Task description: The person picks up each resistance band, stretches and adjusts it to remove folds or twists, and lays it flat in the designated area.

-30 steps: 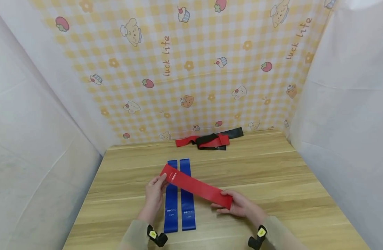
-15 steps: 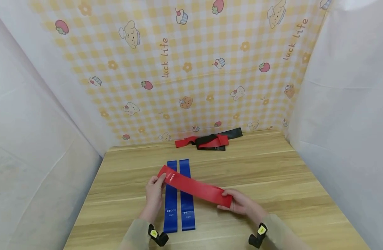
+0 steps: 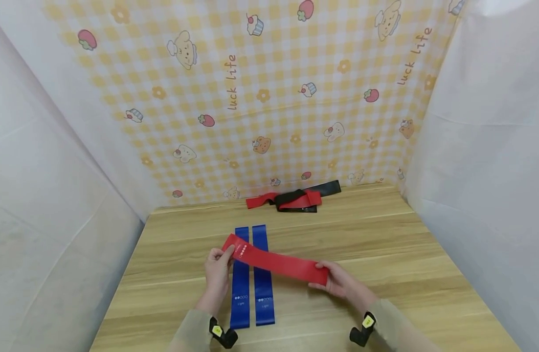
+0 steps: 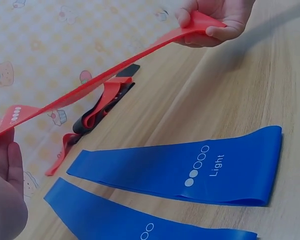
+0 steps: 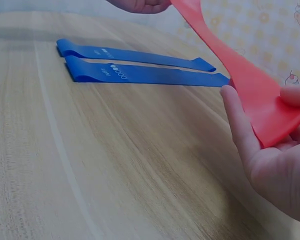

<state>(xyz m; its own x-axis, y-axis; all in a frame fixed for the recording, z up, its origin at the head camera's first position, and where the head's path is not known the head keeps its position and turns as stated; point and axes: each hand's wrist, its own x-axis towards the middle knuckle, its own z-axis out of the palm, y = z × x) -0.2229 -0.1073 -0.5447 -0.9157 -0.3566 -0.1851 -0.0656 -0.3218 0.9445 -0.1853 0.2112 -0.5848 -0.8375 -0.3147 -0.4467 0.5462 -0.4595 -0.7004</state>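
A flat red resistance band (image 3: 278,263) is stretched out between my two hands, above the table. My left hand (image 3: 217,271) pinches its left end, thumb on top beside the white print and dots. At the other end, my right hand (image 3: 340,279) grips the band between thumb and fingers, as the right wrist view also shows. Below the red band lie two blue resistance bands, side by side and lengthwise: the left one (image 3: 240,288) and the right one (image 3: 263,288). Both carry the word "Light"; the red band covers part of each in the head view.
At the back of the wooden table (image 3: 384,244), a tangle of red bands (image 3: 311,198) and black bands (image 3: 328,188) lies against the yellow checked backdrop (image 3: 269,122). White cloth walls stand on the left (image 3: 54,195) and on the right (image 3: 472,171).
The right hand has risen slightly and turned the red band's right end, so the band lies a little flatter across the view. The left hand keeps its pinch. The blue bands have not moved.
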